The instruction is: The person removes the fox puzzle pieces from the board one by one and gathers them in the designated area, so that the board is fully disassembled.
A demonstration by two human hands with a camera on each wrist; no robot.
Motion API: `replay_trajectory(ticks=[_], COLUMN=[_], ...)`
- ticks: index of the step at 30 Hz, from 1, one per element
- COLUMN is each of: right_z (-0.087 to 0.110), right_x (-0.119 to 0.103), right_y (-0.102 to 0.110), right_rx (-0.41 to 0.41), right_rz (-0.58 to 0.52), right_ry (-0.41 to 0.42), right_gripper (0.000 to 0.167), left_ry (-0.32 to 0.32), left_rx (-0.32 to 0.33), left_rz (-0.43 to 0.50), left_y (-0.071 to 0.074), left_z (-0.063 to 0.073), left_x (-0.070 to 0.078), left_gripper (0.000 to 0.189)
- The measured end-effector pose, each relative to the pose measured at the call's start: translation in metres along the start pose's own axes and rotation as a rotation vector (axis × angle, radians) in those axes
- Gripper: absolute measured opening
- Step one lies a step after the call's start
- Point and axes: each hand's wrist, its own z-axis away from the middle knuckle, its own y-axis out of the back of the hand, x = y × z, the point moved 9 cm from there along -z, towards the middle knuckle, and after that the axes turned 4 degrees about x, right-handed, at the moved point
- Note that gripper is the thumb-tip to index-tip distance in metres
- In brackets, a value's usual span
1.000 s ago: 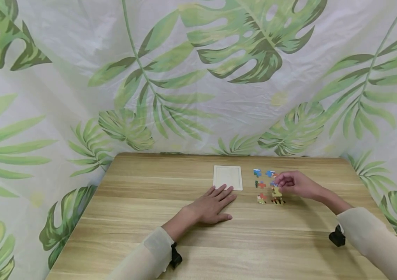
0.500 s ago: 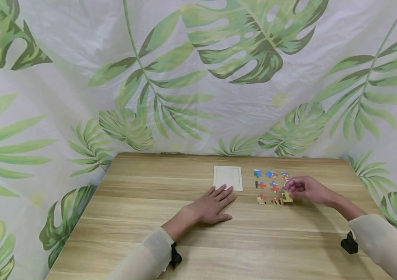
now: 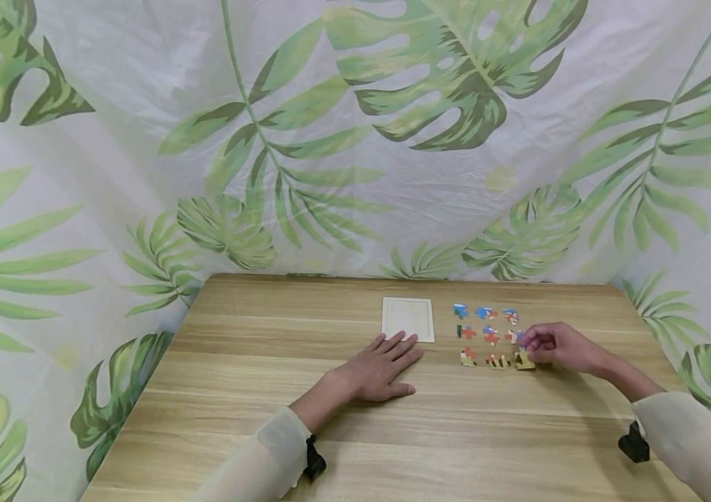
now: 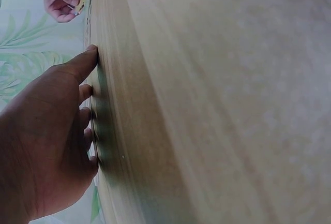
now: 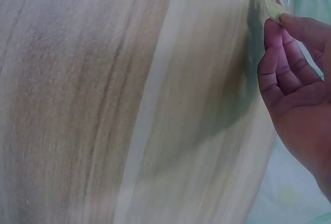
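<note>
Between thumb and fingers, my right hand (image 3: 561,348) pinches a yellow puzzle piece (image 3: 525,360) at the near right corner of a group of jigsaw pieces. In the right wrist view the thumb presses the edge of this yellow piece (image 5: 274,8). The other pieces lie spaced in rows, among them a striped yellow piece (image 3: 498,361), a red and blue piece (image 3: 491,335) and a blue piece (image 3: 460,311). My left hand (image 3: 382,369) lies flat with fingers spread, its fingertips at the near edge of a pale square puzzle frame (image 3: 408,319).
Both hands work over a wood-grain table (image 3: 255,390). A leaf-printed cloth (image 3: 330,139) hangs behind its back edge and down the sides. Black wrist cameras sit under both sleeves.
My right hand has moved right and toward me, carrying the yellow puzzle piece from above the middle column to the near right corner. The left hand has stayed still.
</note>
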Motion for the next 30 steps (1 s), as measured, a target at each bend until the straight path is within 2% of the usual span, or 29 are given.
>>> replay_trajectory(ticks=[8, 20, 30], right_z=[0.0001, 0.0004, 0.0015], right_x=[0.0053, 0.0040, 0.0059], right_y=[-0.0030, -0.0030, -0.0024], right_rx=[-0.007, 0.026, 0.034], right_rz=[0.029, 0.109, 0.122], right_ry=[0.001, 0.008, 0.026], right_gripper=[0.020, 0.017, 0.015], left_ry=[-0.007, -0.004, -0.007], left_rx=[0.009, 0.002, 0.012], left_rz=[0.007, 0.000, 0.006], left_y=[0.0000, 0.0011, 0.0025], left_z=[0.0001, 0.0012, 0.0011], left_x=[0.0003, 0.0015, 0.0019], left_gripper=[0.076, 0.076, 0.075])
